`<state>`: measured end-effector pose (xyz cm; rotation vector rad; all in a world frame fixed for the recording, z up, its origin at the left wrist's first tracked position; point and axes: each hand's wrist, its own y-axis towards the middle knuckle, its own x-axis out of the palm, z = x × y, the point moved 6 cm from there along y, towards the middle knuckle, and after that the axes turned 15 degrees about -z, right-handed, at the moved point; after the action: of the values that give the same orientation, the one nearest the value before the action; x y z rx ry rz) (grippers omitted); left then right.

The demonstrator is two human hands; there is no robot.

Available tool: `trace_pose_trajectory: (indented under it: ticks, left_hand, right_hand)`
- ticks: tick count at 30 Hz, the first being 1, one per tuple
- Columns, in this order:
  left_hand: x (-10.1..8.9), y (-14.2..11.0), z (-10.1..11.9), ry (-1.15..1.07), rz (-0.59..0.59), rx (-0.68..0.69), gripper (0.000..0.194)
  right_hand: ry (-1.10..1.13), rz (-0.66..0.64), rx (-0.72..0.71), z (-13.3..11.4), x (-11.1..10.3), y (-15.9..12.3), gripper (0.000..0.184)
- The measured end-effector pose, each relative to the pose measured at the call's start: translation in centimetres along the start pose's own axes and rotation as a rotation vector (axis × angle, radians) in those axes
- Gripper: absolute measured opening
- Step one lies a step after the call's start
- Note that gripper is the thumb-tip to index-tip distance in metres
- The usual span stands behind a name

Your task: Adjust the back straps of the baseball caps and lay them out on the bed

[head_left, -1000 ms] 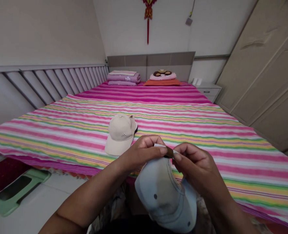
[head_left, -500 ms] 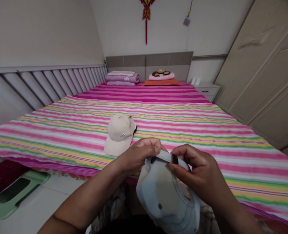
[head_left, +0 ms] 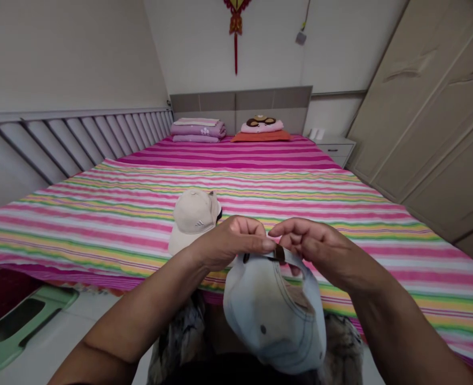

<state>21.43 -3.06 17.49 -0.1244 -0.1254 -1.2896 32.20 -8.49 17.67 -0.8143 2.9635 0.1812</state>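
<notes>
A light blue, denim-look baseball cap (head_left: 252, 305) hangs in front of me with its back strap upward and its rear opening facing right. My left hand (head_left: 236, 243) is closed, pinching the strap between thumb and fingers beside a small dark brown buckle (head_left: 279, 253). On the other side, my right hand (head_left: 320, 248) has its fingers curled about the strap, some of them behind it. Its exact fingertip contact is partly hidden. Just beyond my left hand, a beige baseball cap (head_left: 194, 214) rests on the bed, brim toward me, partly covered by that hand.
The bed (head_left: 119, 214) has a striped sheet. Folded purple bedding (head_left: 199, 131) and a pink folded item (head_left: 262, 126) on orange cloth lie by the headboard (head_left: 274, 99). A green stool (head_left: 31, 321) stands lower left; a white nightstand (head_left: 336, 144) is back right.
My right hand has shifted from gripping the strap at the buckle to having its fingers raised and curled around it. The left thumb now sits closer to the buckle.
</notes>
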Motion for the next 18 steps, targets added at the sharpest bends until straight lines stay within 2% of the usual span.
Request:
trace_pose_trajectory:
  ticks: [4, 7, 12, 18]
  left_hand:
    - [-1.0, -0.2, 0.1, -0.116, 0.064, 0.111, 0.028]
    - [-1.7, -0.3, 0.0, -0.131, 0.076, 0.132, 0.028]
    - [-1.7, -0.1, -0.2, -0.102, 0.061, 0.096, 0.027]
    - [-0.2, 0.3, -0.2, -0.075, 0.023, 0.055, 0.027]
  right_hand:
    - [0.027, -0.145, 0.084, 2.5, -1.0, -0.6, 0.051]
    - [0.11, -0.151, 0.117, 3.8, -1.3, -1.3, 0.042]
    - [0.215, -0.022, -0.078, 2.1, -1.8, -1.9, 0.031]
    - [0.097, 0.007, 0.031, 0.3, -1.6, -2.0, 0.028]
